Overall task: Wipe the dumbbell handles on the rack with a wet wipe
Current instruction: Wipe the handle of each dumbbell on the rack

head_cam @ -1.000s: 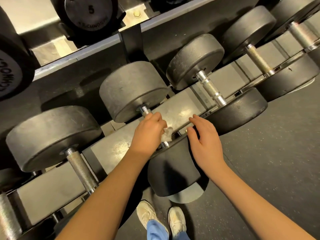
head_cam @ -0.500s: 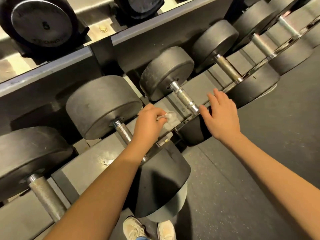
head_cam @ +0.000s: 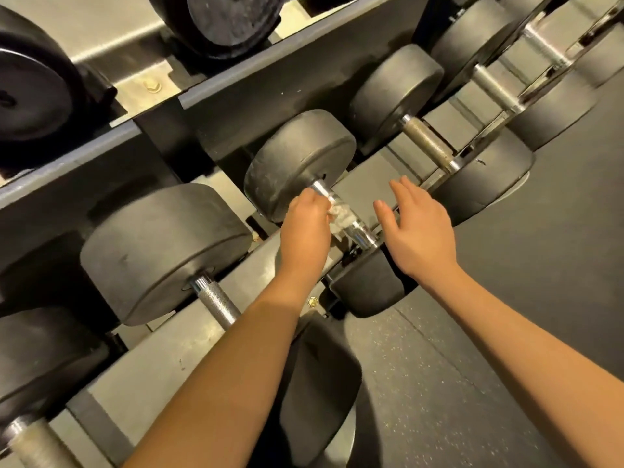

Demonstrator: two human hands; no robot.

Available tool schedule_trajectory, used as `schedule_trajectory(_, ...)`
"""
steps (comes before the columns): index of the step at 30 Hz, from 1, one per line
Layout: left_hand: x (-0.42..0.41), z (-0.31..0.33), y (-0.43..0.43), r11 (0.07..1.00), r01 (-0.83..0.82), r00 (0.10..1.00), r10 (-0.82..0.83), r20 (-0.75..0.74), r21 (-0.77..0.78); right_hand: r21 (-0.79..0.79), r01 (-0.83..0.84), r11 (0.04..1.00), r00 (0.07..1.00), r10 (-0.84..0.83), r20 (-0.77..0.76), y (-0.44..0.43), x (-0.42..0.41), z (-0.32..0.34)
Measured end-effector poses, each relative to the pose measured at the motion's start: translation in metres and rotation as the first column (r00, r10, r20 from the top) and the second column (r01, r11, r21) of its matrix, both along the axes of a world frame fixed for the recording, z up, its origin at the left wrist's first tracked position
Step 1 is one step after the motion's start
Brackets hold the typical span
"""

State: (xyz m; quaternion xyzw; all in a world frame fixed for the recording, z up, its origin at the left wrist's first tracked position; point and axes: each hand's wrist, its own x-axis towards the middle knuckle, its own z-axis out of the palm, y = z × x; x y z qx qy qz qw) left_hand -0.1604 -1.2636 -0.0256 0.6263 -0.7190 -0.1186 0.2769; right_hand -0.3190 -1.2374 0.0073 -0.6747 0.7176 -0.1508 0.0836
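Left hand (head_cam: 305,231) presses wet wipe (head_cam: 341,212) on dumbbell handle (head_cam: 351,224)

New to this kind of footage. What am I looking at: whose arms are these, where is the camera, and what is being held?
There is no machine here. These are a person's two bare arms, filmed by a wide-angle camera worn on their head and looking down. In front is a gym rack with black dumbbells lying side by side. The left hand holds a crumpled wet wipe against the shiny handle of the middle dumbbell. The right hand is open, fingers straight, holding nothing, just over that dumbbell's near weight; I cannot tell whether it touches. The knurled handle to the left is bare. Dark floor shows on the right.
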Motion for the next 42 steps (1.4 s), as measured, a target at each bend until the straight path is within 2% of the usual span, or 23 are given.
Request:
schedule_trajectory(5,-0.005,0.006,-0.021,0.994,0.038,0.981,-0.016,0.195,-0.107,0.000,-0.017,1.000,1.000,0.017,0.021,0.001,0.000,0.002)
schedule_trajectory(8,-0.007,-0.001,-0.014,0.986,0.098,0.971,-0.065,0.231,-0.136,0.002,-0.010,1.000,0.999,0.010,0.030,0.001,0.001,0.001)
schedule_trajectory(12,-0.004,-0.012,-0.005,0.946,0.305,0.935,-0.274,0.226,-0.111,-0.006,0.004,1.000,0.999,-0.004,0.038,0.001,0.002,0.001)
schedule_trajectory(15,-0.001,-0.010,-0.018,0.955,0.275,0.927,-0.231,0.297,-0.116,-0.036,0.027,0.999,0.998,-0.025,0.065,0.002,0.002,0.001)
schedule_trajectory(18,-0.003,-0.013,-0.026,0.975,0.153,0.968,-0.115,0.222,-0.161,-0.081,0.079,0.994,0.992,-0.070,0.108,0.003,0.003,-0.001)
schedule_trajectory(19,-0.005,-0.016,-0.022,0.974,0.150,0.978,-0.122,0.167,-0.168,-0.097,0.106,0.990,0.988,-0.094,0.125,0.003,0.003,-0.001)
schedule_trajectory(21,-0.008,-0.025,-0.009,0.956,0.246,0.967,-0.230,0.110,-0.163,-0.117,0.155,0.981,0.982,-0.141,0.127,0.004,0.004,-0.002)
schedule_trajectory(23,-0.007,-0.028,0.003,0.921,0.374,0.924,-0.359,0.132,-0.113,-0.123,0.182,0.976,0.980,-0.170,0.103,0.004,0.004,-0.003)
schedule_trajectory(25,-0.005,-0.023,0.000,0.905,0.418,0.899,-0.400,0.178,-0.076,-0.121,0.204,0.971,0.976,-0.193,0.098,0.005,0.004,-0.004)
schedule_trajectory(30,-0.006,-0.015,-0.019,0.968,0.208,0.970,-0.186,0.154,-0.141,-0.124,0.216,0.968,0.972,-0.201,0.122,0.005,0.004,-0.003)
schedule_trajectory(33,-0.013,-0.023,-0.005,0.933,0.339,0.937,-0.324,0.132,-0.118,-0.121,0.214,0.969,0.971,-0.198,0.131,0.005,0.005,-0.001)
schedule_trajectory(36,-0.012,-0.022,-0.004,0.895,0.442,0.888,-0.426,0.173,-0.064,-0.114,0.222,0.968,0.969,-0.206,0.136,0.006,0.005,0.000)
schedule_trajectory(40,-0.015,-0.011,-0.033,0.956,0.292,0.939,-0.278,0.201,-0.043,-0.115,0.264,0.958,0.955,-0.243,0.167,0.005,0.004,-0.001)
schedule_trajectory(42,-0.021,-0.009,-0.036,0.950,0.311,0.931,-0.300,0.209,-0.023,-0.097,0.297,0.950,0.945,-0.278,0.173,0.004,0.004,-0.003)
